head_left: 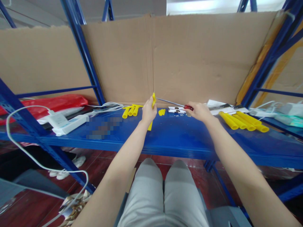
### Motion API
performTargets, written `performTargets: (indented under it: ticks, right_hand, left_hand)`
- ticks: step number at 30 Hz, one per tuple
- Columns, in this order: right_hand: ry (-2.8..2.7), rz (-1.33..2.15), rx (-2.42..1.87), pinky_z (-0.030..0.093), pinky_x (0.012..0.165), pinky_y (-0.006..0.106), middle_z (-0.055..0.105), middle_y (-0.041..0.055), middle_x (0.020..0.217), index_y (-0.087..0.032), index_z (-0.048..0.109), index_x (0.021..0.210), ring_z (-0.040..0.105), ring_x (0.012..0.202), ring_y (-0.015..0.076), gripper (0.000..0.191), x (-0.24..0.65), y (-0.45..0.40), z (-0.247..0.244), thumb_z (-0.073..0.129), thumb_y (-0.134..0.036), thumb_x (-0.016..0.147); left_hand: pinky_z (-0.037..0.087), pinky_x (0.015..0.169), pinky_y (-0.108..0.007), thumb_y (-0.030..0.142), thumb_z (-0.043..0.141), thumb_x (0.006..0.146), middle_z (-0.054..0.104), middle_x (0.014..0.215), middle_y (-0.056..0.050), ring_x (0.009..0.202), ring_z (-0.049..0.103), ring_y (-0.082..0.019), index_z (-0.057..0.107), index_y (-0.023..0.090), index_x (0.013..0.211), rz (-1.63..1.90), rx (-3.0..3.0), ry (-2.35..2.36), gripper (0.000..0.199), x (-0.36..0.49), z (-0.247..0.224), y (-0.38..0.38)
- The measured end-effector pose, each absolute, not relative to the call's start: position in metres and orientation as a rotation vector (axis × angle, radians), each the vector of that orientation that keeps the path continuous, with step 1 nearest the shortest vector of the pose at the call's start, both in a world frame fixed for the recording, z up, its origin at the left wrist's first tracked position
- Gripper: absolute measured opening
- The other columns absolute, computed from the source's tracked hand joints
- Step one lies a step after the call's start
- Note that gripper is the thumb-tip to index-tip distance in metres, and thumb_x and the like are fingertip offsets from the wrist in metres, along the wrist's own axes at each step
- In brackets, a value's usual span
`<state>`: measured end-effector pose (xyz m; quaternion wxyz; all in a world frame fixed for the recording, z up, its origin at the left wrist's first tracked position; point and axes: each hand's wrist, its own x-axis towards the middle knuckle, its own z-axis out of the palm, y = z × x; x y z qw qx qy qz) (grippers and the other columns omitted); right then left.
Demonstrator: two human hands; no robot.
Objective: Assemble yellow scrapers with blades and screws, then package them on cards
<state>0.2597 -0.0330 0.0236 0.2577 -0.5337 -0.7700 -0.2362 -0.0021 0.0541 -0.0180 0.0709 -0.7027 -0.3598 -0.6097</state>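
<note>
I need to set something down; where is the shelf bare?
Mostly bare: the blue shelf front between left forearm and right forearm, and just before the yellow tubes at right. Crowded: the left end, with power strip and red bag, and near the screwdriver, with white pieces.

Arms point(126, 157) stretched forward, left hand point(149, 110), right hand point(198, 111) curled tight.

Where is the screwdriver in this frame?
In the head view, the screwdriver is right of centre, its red handle in the right hand and its shaft pointing left toward the yellow piece in the left hand.
</note>
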Motion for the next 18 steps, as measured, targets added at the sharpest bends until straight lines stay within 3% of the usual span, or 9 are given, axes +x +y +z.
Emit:
performTargets:
  ticks: [8,18]
  right_hand:
    - [-2.124,-0.582,-1.456,0.033,0.056,0.027,0.072,0.0065,0.079,-0.022,0.067,0.090,0.063,0.071,0.0216,0.023,0.260,-0.030,0.022,0.054,-0.040,0.087]
    - [-2.149,-0.473,-1.569,0.038,0.062,0.028,0.073,0.0089,0.089,-0.021,0.068,0.097,0.065,0.080,0.0227,0.028,0.254,-0.033,0.023,0.051,-0.042,0.090]
  left_hand:
    - [0.045,0.104,-0.042,0.021,0.055,0.088,0.065,0.123,-0.015,0.119,0.059,-0.028,0.054,0.015,0.127,-1.877,-2.195,-1.107,0.040,-0.002,-0.016,0.053]
    - [0.045,0.102,-0.041,0.016,0.055,0.085,0.065,0.123,-0.015,0.117,0.060,-0.028,0.054,0.016,0.126,-1.923,-2.305,-1.152,0.041,0.000,-0.011,0.043]
